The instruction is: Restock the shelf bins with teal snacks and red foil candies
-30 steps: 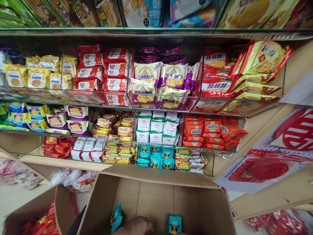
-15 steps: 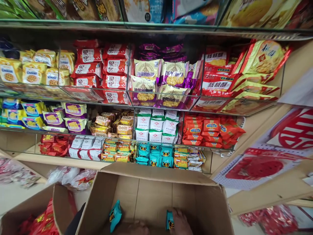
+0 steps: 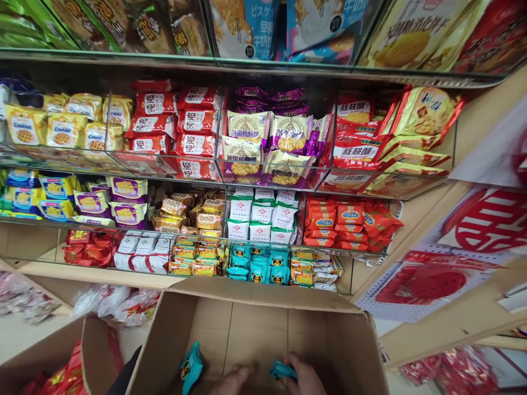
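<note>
Both hands are inside an open cardboard box (image 3: pixel 206 323) at the bottom of the head view. My right hand (image 3: pixel 305 377) is closed around the right end of a small teal snack packet (image 3: pixel 282 370). To its left, my left hand (image 3: pixel 234 379) reaches in low over the box, smeared by motion, so its fingers cannot be made out. Another teal packet (image 3: pixel 191 367) with a black and gold emblem leans near the box's left wall, apart from both hands. The lower part of the box is cut off by the frame.
Beyond the box rise glass-fronted shelves (image 3: pixel 263 66) of wrapped biscuits, including a compartment of teal packets (image 3: pixel 258 271) on the lowest tier. A second carton (image 3: pixel 97 351) with red packets stands at left. Bagged goods (image 3: pixel 450 368) lie low at right.
My right hand has tilted the teal packet and shifted it slightly left. My left hand has risen further into view. The camera view has tipped up a little.
</note>
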Tool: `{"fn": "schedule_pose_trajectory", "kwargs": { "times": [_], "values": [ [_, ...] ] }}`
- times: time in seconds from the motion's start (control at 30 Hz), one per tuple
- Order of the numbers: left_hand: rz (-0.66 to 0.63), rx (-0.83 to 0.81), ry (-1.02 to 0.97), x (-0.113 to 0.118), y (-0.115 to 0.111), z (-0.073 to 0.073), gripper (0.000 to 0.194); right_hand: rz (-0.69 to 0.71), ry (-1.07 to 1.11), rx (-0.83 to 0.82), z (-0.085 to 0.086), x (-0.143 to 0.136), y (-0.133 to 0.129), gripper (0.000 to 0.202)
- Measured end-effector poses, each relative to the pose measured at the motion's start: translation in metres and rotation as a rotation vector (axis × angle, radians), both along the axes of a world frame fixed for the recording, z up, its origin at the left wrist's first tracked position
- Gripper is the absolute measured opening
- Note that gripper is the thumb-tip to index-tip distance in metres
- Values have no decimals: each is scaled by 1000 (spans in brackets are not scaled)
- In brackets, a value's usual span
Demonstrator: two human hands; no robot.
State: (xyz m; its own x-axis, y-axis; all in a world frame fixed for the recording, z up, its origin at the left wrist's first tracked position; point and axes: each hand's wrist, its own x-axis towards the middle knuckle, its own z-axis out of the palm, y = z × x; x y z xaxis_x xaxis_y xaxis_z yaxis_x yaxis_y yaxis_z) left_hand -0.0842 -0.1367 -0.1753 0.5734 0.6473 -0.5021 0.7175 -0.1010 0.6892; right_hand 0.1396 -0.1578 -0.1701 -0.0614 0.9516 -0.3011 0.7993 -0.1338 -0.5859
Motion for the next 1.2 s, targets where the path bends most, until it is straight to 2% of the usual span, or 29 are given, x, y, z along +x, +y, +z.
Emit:
{"fn": "schedule_pose_trajectory", "kwargs": {
  "times": [0.07,0.17,0.23,0.27,0.33,0.4,0.53,0.6,0.67,0.8,0.9,1.03,1.13,1.2],
  "values": [
    [88,-22,-194,3,-1,11,75,24,209,2,18,-4,-3,23],
    [178,-79,-359,12,-5,33,69,42,501,-58,33,-11,-10,17],
    [200,-127,-405,19,-8,50,54,56,684,-70,32,-14,-16,16],
    [206,-148,-421,21,-9,58,46,41,775,-63,30,-15,-18,22],
    [236,-174,-465,24,-9,75,34,-51,940,-48,25,-15,-21,37],
    [299,-184,-539,26,-7,93,29,-193,1057,-53,25,-13,-22,43],
    [420,-217,-668,29,5,135,32,-378,1105,-93,36,-3,-23,40],
    [476,-203,-695,32,14,154,35,-394,995,-82,35,2,-24,38],
    [508,-184,-723,33,24,167,36,-376,868,-102,26,5,-26,36],
    [561,-182,-758,34,36,177,39,-330,749,-229,-1,8,-32,33],
    [627,-141,-757,32,43,180,43,-326,658,-207,-10,8,-37,31],
    [623,92,-649,27,68,185,42,-329,517,-150,-8,7,-41,30],
    [540,345,-441,26,99,183,28,-312,478,-165,-10,9,-41,26],
    [553,466,-300,28,120,178,19,-297,478,-166,-15,9,-40,23]
  ]
}}
